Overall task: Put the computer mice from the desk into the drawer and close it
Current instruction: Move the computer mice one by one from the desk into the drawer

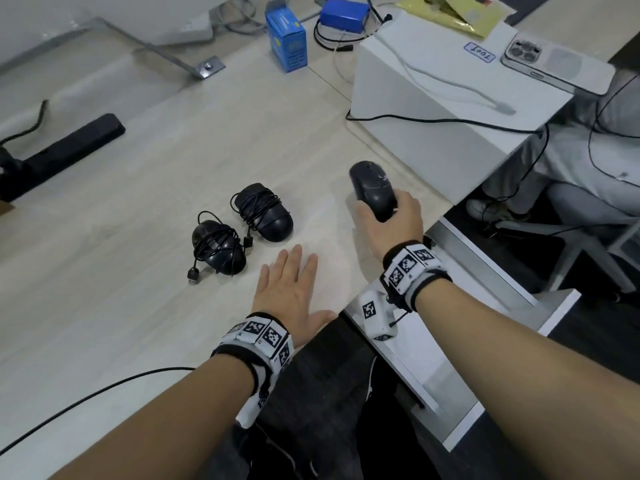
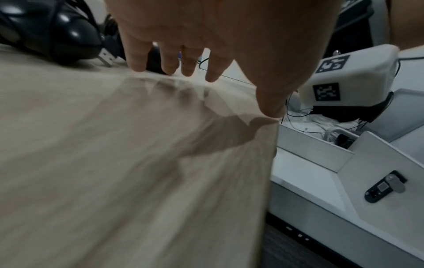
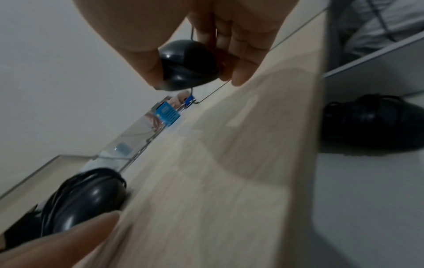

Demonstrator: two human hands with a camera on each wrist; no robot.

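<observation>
My right hand (image 1: 382,204) grips a black cordless mouse (image 1: 370,181) by its rear, lifted above the desk's right edge; the right wrist view shows thumb and fingers round this mouse (image 3: 190,65). My left hand (image 1: 298,289) lies flat and open on the desk, fingertips (image 2: 137,67) touching the wood. Two black mice with cords wrapped around them sit left of it, one farther (image 1: 263,211) and one nearer (image 1: 218,245). The white drawer (image 1: 485,268) stands open below the desk's right edge. Another black wrapped mouse (image 3: 371,125) lies inside it.
A white box (image 1: 433,98) with a phone (image 1: 554,64) on top stands at the back right, with a blue carton (image 1: 287,39) behind. A black bar (image 1: 69,147) lies far left and a black cable (image 1: 104,389) crosses the front. A seated person's legs (image 1: 588,168) are beyond the drawer.
</observation>
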